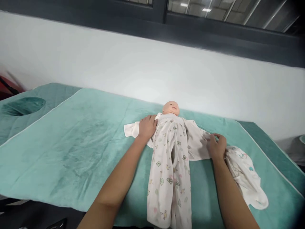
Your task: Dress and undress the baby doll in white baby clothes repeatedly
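Observation:
A baby doll point(171, 107) lies on its back, its head toward the wall. Patterned baby trousers point(164, 168) are laid over its front, with the legs toward me. Under them a white baby shirt point(199, 143) is spread out, one sleeve at the left and a panel pulled out to the right. My left hand point(147, 127) lies over the shirt beside the doll's shoulder, fingers stretched out. At the right, my right hand point(218, 146) pinches the outer edge of the shirt panel. The doll's arms and body are covered by the clothes.
The doll lies on a green bed cover point(71, 152) with white piping. A bunched white printed garment point(249, 178) lies beside my right forearm. At the far left the bed has a covered face hole point(23, 106). A white wall point(119, 66) runs behind.

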Available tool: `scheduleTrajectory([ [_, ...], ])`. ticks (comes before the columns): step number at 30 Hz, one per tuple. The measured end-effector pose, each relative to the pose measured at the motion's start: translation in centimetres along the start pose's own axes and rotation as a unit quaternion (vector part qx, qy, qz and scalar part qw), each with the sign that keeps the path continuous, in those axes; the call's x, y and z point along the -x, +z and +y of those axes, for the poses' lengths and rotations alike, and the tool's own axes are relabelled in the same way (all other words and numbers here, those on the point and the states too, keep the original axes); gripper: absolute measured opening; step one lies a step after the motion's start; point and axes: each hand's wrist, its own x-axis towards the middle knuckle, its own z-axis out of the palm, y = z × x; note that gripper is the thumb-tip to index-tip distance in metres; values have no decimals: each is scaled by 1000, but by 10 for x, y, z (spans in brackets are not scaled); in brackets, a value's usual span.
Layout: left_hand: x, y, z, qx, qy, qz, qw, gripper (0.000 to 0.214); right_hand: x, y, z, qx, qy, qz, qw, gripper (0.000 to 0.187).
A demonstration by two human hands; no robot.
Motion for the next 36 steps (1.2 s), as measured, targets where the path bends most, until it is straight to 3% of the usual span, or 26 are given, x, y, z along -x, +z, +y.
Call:
scheduleTrajectory([
  [3,-8,-11,-20,-29,-55,-55,997,33,-1,-11,12,76,-22,22,997,45],
  [6,-7,-19,-41,-28,-84,-86,992,32,-1,-18,21,111,-47,7,993,57],
  [10,-1,-20,-57,7,-91,-97,991,32,3,-31,27,156,-46,-39,986,52],
  [12,0,-19,-59,24,-96,-100,990,31,9,-35,17,170,-71,-38,982,49],
  [14,-1,-17,-59,35,-96,-99,990,31,18,-32,-9,161,-137,-32,977,46],
  [16,-2,-15,-59,39,-91,-94,991,30,30,-20,-51,124,-218,-43,967,43],
  [19,-1,-13,-60,35,-84,-82,992,31,49,16,-133,47,-334,-150,929,31],
  [21,0,-13,-60,30,-85,-80,993,32,58,47,-185,50,-412,-256,873,27],
  [24,1,-14,-61,29,-88,-82,992,33,62,89,-242,160,-493,-374,769,22],
  [26,0,-14,-61,35,-95,-85,991,34,63,110,-262,226,-533,-396,713,21],
  [28,-1,-14,-63,45,-102,-91,990,34,65,125,-270,259,-549,-397,689,24],
  [32,-4,-10,-65,57,-111,-102,987,33,69,140,-271,282,-543,-418,671,22],
  [36,-6,-8,-66,47,-127,-100,986,33,70,144,-271,275,-529,-426,681,13],
])
